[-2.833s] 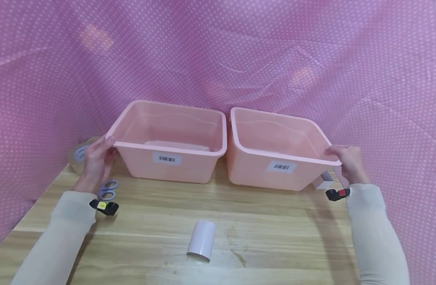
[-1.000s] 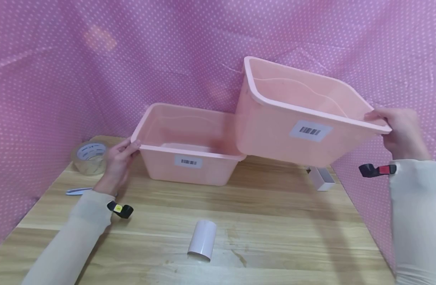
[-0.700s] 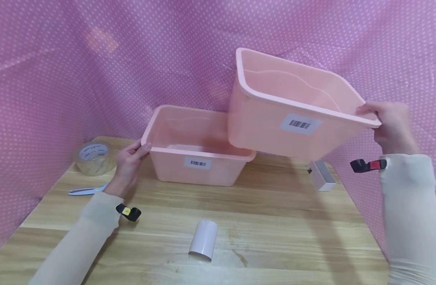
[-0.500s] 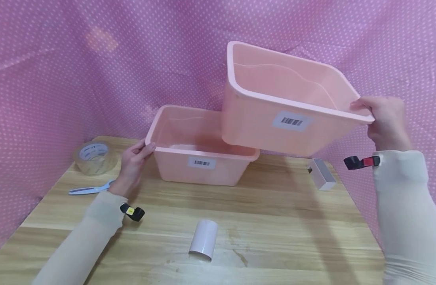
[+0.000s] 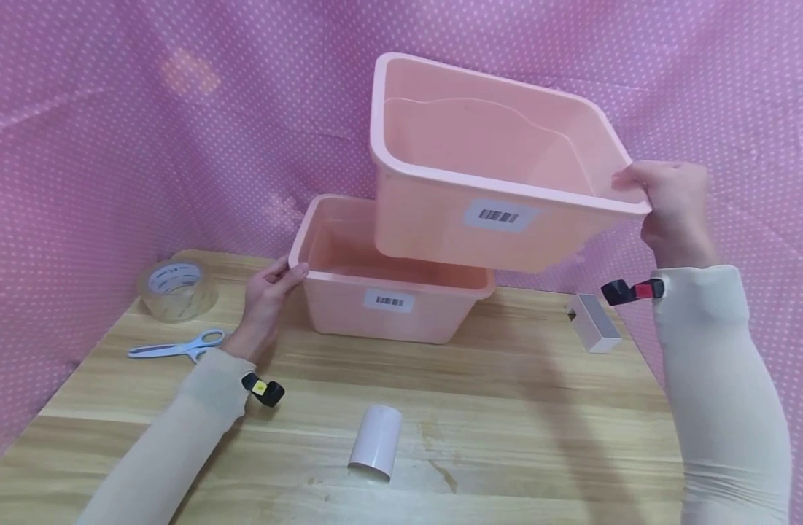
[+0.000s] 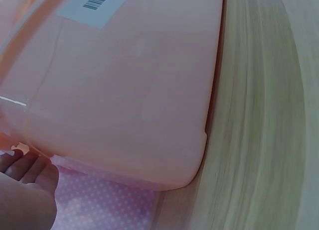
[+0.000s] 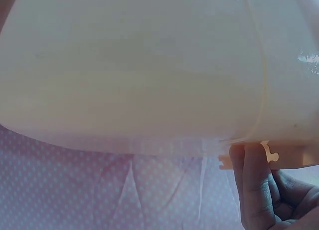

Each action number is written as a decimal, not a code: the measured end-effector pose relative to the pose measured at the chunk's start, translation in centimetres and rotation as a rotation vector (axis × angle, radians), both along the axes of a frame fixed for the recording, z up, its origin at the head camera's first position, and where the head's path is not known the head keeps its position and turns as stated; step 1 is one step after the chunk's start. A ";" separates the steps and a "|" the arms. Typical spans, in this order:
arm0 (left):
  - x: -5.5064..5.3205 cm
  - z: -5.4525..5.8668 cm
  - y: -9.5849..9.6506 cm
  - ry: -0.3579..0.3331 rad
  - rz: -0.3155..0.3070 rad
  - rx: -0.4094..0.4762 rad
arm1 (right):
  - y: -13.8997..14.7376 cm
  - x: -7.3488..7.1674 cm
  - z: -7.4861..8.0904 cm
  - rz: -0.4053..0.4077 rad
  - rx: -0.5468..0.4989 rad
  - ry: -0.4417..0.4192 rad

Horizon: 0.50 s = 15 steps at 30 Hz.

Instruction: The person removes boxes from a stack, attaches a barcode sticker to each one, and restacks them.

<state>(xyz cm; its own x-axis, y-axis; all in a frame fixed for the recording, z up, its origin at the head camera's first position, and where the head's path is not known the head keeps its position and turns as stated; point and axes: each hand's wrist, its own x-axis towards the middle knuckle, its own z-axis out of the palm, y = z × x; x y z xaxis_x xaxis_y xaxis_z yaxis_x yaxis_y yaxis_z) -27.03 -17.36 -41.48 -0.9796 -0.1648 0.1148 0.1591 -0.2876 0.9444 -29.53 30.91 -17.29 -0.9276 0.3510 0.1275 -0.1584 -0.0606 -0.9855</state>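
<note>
Two pink plastic bins with barcode labels are in the head view. The lower bin stands on the table, and my left hand grips its left rim with the thumb over the edge. My right hand holds the raised bin by its right rim. That bin hangs tilted, above and partly in front of the lower one, hiding its back right part. In the left wrist view, curled fingers of the left hand sit under the rim. The right wrist view shows the fingers of the right hand beneath the raised bin's rim.
A roll of clear tape and blue scissors lie on the left of the wooden table. A small white box is at the right. Near the front lies a curved white piece. Pink dotted cloth surrounds the table.
My right hand has lifted the right bin off the table, then carried it up and left over the other bin. My left hand has slid the lower bin rightward, uncovering the scissors.
</note>
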 end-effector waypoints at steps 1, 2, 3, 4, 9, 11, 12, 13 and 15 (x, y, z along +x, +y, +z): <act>-0.1 0.0 0.2 0.004 0.000 -0.002 | -0.3 -0.1 0.0 0.000 0.004 0.001; -0.1 -0.1 0.5 0.007 0.002 -0.004 | -0.6 -0.1 0.1 0.000 0.008 -0.002; -0.2 -0.2 0.7 0.012 0.000 -0.007 | -0.9 -0.1 0.0 0.000 0.016 0.001; -0.2 -0.2 0.9 0.017 -0.002 -0.008 | -1.1 -0.1 0.0 -0.002 0.024 0.004; -0.3 -0.3 1.7 0.017 -0.007 -0.032 | -2.3 -0.3 -0.3 0.000 0.050 0.020; -0.2 -0.4 2.0 0.002 -0.013 -0.060 | -2.7 -0.4 -0.4 0.005 0.047 0.021; -0.2 -0.4 2.1 -0.007 -0.016 -0.075 | -2.9 -0.4 -0.5 0.005 0.048 0.019; -0.2 -0.4 2.2 -0.018 -0.021 -0.092 | -3.1 -0.4 -0.6 0.004 0.051 0.017; -0.1 -0.4 2.4 -0.030 -0.030 -0.118 | -3.5 -0.4 -0.7 0.004 0.058 0.020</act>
<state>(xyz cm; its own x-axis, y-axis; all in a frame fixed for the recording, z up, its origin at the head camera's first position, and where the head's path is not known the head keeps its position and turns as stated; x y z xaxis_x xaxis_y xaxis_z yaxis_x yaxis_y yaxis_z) -27.15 -14.99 -41.91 -0.9872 -0.1220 0.1028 0.1236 -0.1780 0.9762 -29.95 27.43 -18.02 -0.9260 0.3392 0.1660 -0.1779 -0.0042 -0.9840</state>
